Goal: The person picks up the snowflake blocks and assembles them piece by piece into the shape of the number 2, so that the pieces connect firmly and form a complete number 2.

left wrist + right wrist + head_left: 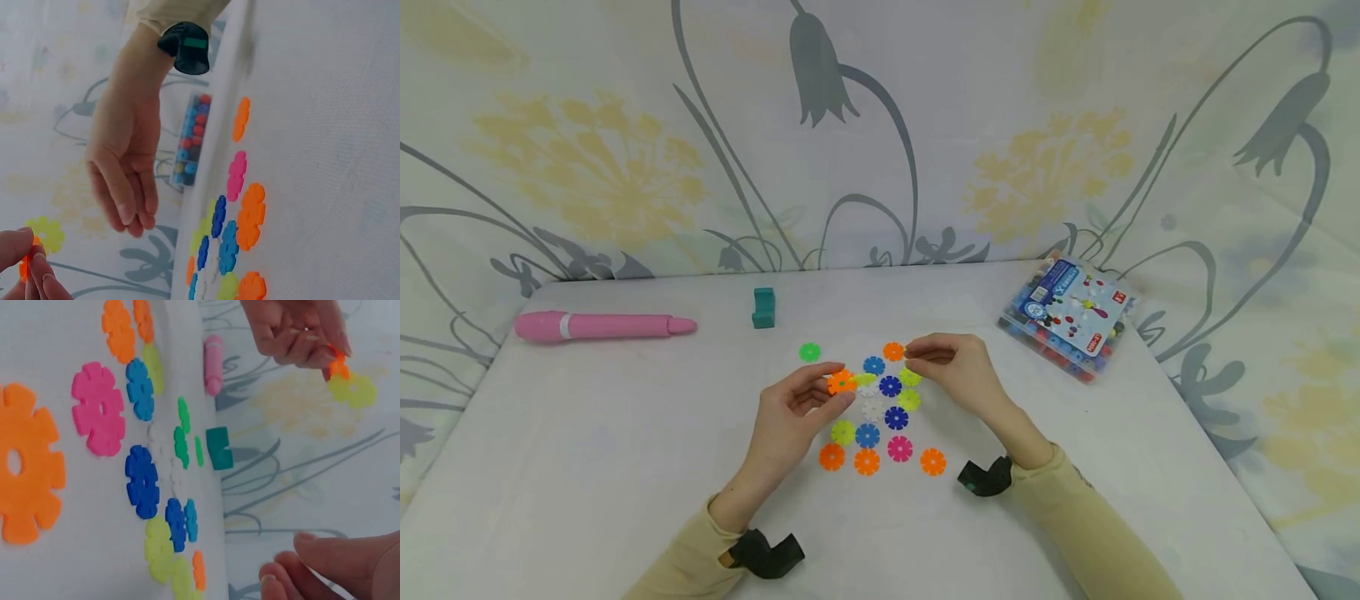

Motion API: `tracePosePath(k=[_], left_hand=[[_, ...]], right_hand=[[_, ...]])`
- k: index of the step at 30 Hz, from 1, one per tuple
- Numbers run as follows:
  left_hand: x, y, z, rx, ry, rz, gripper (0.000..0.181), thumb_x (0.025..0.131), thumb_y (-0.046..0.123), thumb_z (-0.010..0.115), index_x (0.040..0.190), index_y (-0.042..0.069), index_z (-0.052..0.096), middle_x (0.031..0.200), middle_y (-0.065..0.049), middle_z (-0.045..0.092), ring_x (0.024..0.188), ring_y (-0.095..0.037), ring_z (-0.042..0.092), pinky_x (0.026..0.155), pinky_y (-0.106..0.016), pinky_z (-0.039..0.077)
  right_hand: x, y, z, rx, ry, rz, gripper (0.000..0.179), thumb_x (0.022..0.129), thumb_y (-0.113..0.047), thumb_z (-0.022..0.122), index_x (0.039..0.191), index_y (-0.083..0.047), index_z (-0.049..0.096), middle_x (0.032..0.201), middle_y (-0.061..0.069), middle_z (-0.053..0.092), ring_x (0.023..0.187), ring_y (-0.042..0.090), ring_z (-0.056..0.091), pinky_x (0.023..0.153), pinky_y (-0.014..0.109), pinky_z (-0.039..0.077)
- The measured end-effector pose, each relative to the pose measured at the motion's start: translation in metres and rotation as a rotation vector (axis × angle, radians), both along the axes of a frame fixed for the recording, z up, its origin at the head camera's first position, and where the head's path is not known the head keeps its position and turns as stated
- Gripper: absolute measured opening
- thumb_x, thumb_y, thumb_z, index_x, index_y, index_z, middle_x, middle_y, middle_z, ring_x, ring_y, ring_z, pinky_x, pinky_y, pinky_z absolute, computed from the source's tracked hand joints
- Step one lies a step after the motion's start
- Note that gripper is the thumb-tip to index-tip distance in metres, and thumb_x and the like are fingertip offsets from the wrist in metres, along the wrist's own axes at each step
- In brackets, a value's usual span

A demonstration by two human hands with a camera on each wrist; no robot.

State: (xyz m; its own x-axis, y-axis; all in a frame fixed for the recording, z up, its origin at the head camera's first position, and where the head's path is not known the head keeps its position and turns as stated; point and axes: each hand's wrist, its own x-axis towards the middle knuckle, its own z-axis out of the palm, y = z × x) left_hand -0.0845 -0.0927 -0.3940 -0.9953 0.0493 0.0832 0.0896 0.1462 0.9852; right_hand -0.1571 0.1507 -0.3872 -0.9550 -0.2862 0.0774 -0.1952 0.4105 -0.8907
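My left hand (790, 412) pinches an orange notched plastic disc (842, 382) between thumb and fingers, raised above the table. A yellow disc (353, 390) is slotted into that orange one, standing out from it in the right wrist view. My right hand (957, 371) holds nothing; its fingers are loosely bent, close over the right side of the scattered discs. Near its fingertips lie an orange disc (893, 351) and a yellow-green disc (909, 400). Dark blue (897, 417), white (873, 407), pink (900, 448) and more orange discs (933, 462) lie flat between and below the hands.
At the back right sits a clear plastic box (1067, 315) of coloured pieces with a printed label. A teal block (763, 307) stands behind the discs, and a pink microphone-shaped object (606, 327) lies at the back left. A patterned cloth hangs behind the white table (587, 467).
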Motion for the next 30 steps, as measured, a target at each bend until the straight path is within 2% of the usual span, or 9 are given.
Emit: tracePosePath(k=[8, 11, 21, 30], left_hand=[[0.002, 0.0, 0.001, 0.0, 0.011, 0.002, 0.037, 0.088, 0.01, 0.076, 0.124, 0.005, 0.067, 0.093, -0.01, 0.066, 0.083, -0.018, 0.062, 0.077, -0.019, 0.055], [0.001, 0.0, 0.001, -0.001, 0.026, 0.013, 0.038, 0.088, 0.009, 0.076, 0.125, 0.004, 0.066, 0.092, -0.01, 0.066, 0.083, -0.018, 0.061, 0.077, -0.018, 0.055], [-0.001, -0.002, 0.001, -0.004, 0.048, 0.045, 0.037, 0.088, 0.008, 0.076, 0.124, 0.005, 0.067, 0.094, -0.01, 0.067, 0.082, -0.017, 0.06, 0.078, -0.02, 0.055], [-0.001, -0.003, 0.001, 0.02, 0.064, 0.061, 0.037, 0.087, 0.006, 0.077, 0.123, 0.005, 0.068, 0.093, -0.012, 0.068, 0.081, -0.015, 0.061, 0.076, -0.017, 0.055]], right_hand=[[-0.009, 0.005, -0.018, 0.236, 0.028, -0.035, 0.022, 0.087, -0.009, 0.077, 0.107, 0.0, 0.074, 0.099, 0.012, 0.074, 0.084, 0.021, 0.068, 0.078, 0.034, 0.059], [-0.011, 0.006, -0.023, 0.282, 0.022, -0.028, 0.023, 0.086, -0.009, 0.077, 0.108, 0.0, 0.074, 0.099, 0.011, 0.073, 0.083, 0.02, 0.064, 0.078, 0.034, 0.057], [-0.013, 0.006, -0.031, 0.325, 0.0, 0.028, 0.03, 0.086, -0.013, 0.078, 0.112, 0.0, 0.072, 0.098, 0.01, 0.065, 0.088, 0.022, 0.058, 0.081, 0.033, 0.051], [-0.015, 0.006, -0.035, 0.383, 0.023, 0.039, 0.025, 0.086, -0.013, 0.078, 0.107, -0.002, 0.074, 0.095, 0.008, 0.063, 0.087, 0.02, 0.057, 0.079, 0.032, 0.049]])
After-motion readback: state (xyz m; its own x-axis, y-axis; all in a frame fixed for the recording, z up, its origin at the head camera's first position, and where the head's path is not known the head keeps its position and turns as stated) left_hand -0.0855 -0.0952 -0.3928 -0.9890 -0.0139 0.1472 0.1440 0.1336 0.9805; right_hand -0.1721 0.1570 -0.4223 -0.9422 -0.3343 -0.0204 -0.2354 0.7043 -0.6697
